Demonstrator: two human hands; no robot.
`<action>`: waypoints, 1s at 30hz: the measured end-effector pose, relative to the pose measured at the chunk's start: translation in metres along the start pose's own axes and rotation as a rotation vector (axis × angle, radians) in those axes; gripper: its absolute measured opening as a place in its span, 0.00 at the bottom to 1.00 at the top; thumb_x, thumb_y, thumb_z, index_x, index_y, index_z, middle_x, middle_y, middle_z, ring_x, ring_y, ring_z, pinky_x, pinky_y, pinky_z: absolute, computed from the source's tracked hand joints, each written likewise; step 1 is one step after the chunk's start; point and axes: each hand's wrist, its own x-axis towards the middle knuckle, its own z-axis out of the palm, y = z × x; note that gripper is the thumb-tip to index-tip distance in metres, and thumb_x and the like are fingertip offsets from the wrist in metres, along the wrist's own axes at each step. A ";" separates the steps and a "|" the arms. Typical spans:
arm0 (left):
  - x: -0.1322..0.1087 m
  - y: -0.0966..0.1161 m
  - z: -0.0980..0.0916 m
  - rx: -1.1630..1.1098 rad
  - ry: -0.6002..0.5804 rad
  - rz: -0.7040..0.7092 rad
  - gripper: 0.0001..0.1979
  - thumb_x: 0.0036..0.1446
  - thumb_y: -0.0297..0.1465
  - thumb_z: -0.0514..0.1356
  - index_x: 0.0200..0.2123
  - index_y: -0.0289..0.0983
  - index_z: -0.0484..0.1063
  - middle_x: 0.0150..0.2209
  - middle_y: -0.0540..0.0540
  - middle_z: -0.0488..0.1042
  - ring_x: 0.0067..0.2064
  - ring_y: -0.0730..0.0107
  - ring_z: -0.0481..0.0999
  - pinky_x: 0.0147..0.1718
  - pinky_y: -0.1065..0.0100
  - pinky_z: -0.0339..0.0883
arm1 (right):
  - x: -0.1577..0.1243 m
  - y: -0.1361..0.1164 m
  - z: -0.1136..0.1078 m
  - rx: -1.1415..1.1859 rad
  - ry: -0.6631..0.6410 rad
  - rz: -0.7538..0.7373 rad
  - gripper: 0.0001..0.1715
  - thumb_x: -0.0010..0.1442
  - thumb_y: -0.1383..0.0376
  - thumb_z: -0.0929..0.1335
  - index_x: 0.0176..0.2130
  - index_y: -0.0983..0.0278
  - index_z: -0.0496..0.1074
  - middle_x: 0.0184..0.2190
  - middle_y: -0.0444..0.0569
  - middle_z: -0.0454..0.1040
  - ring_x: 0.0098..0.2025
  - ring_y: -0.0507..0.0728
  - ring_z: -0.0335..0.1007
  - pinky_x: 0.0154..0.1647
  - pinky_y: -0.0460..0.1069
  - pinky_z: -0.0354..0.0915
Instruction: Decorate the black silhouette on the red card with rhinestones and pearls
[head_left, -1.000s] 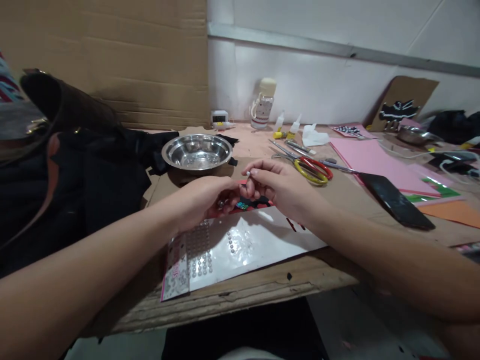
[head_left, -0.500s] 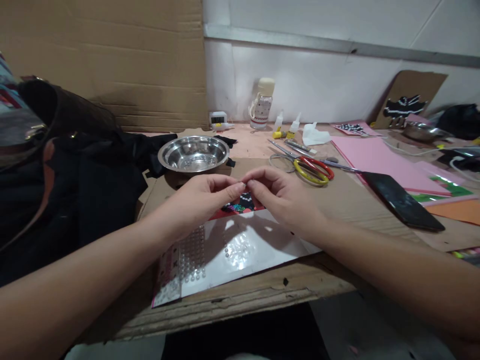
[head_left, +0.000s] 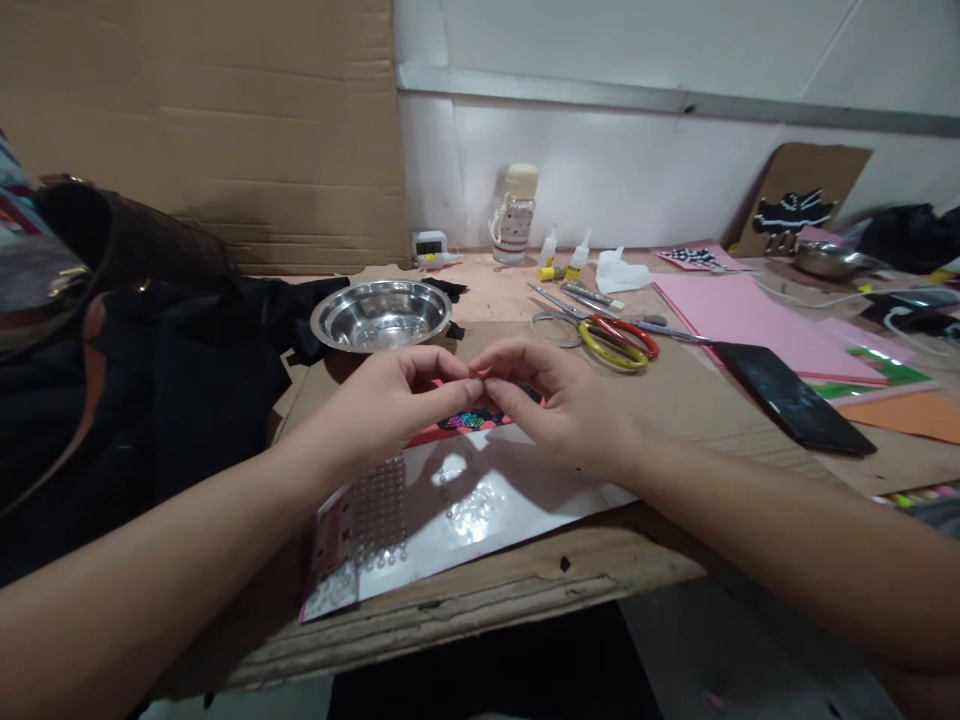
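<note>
My left hand (head_left: 401,395) and my right hand (head_left: 551,400) meet at the fingertips, thumbs and forefingers pinched together. Whatever lies between them is too small to make out. Just below the fingers is a red and black piece (head_left: 469,420) with shiny multicoloured decoration, partly covered by my hands. In front of it lies a white sheet (head_left: 517,500). A clear sheet of stick-on pearls (head_left: 379,510) rests on its left part, and a few loose clear beads (head_left: 472,505) sit near its middle.
Behind my hands stands a steel bowl (head_left: 382,318). Scissors (head_left: 619,342), glue bottles (head_left: 577,258), a drink bottle (head_left: 516,215) and a black phone (head_left: 791,395) lie or stand to the right. Pink sheets (head_left: 757,325) are beyond the phone. Dark cloth (head_left: 172,400) and a bag (head_left: 142,225) fill the left.
My fingertips have shifted slightly left and lower, still together, and more of the multicoloured decoration shows beneath them. The camera view has shifted slightly.
</note>
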 end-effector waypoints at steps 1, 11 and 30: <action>0.000 -0.001 0.000 -0.001 -0.010 0.006 0.09 0.59 0.38 0.67 0.34 0.38 0.75 0.32 0.52 0.78 0.31 0.74 0.74 0.31 0.73 0.66 | 0.000 0.000 -0.001 -0.038 -0.009 -0.028 0.06 0.68 0.69 0.67 0.45 0.64 0.73 0.39 0.47 0.79 0.39 0.52 0.77 0.42 0.48 0.73; 0.011 -0.015 -0.006 -0.144 -0.058 0.127 0.11 0.55 0.38 0.70 0.36 0.38 0.79 0.35 0.52 0.79 0.35 0.74 0.75 0.37 0.72 0.68 | 0.000 0.004 -0.005 -0.147 0.045 -0.121 0.05 0.66 0.70 0.70 0.44 0.63 0.74 0.37 0.45 0.80 0.36 0.49 0.77 0.36 0.44 0.71; 0.007 -0.013 -0.003 -0.136 -0.033 0.083 0.12 0.53 0.38 0.73 0.40 0.42 0.83 0.38 0.50 0.84 0.38 0.71 0.79 0.38 0.71 0.71 | 0.000 0.001 -0.005 -0.216 0.070 -0.164 0.07 0.63 0.74 0.68 0.40 0.62 0.73 0.34 0.42 0.78 0.33 0.48 0.73 0.33 0.44 0.68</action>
